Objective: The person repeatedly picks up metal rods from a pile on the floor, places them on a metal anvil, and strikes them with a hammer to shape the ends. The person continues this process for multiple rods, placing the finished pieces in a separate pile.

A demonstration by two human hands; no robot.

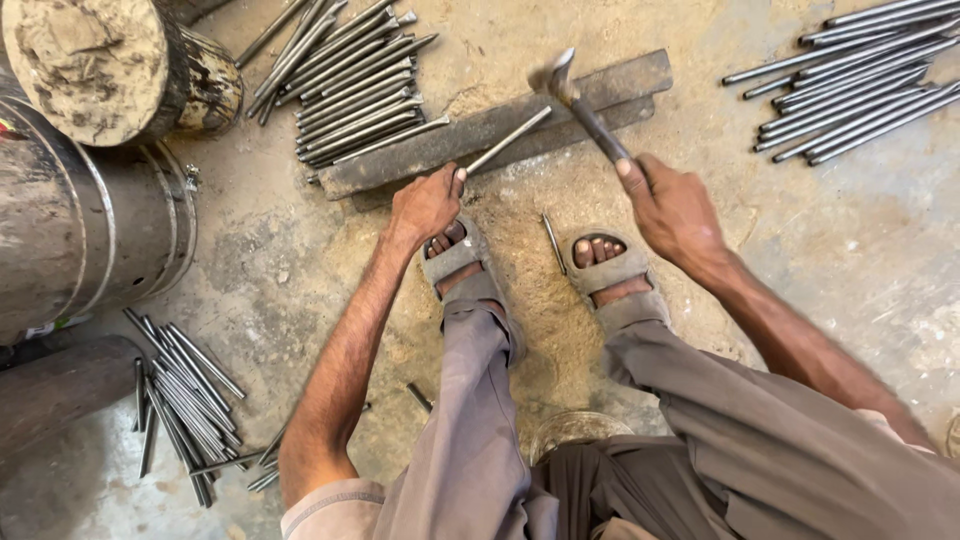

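Gripping one end of a thin metal rod [508,140], the fingers of the left hand [428,203] are closed around it, and the rod lies slanted with its far end on a dark steel bar [470,135] on the floor [860,240]. The right hand [672,208] is closed on the handle of a hammer [575,100], whose head is lifted above the bar. The rod looks stiff, light and smooth, so I judge it can slip or sting under a blow; holding it low, far from the struck end, seems safest. The hammer is head-heavy. Bundles of similar rods [355,85] lie around.
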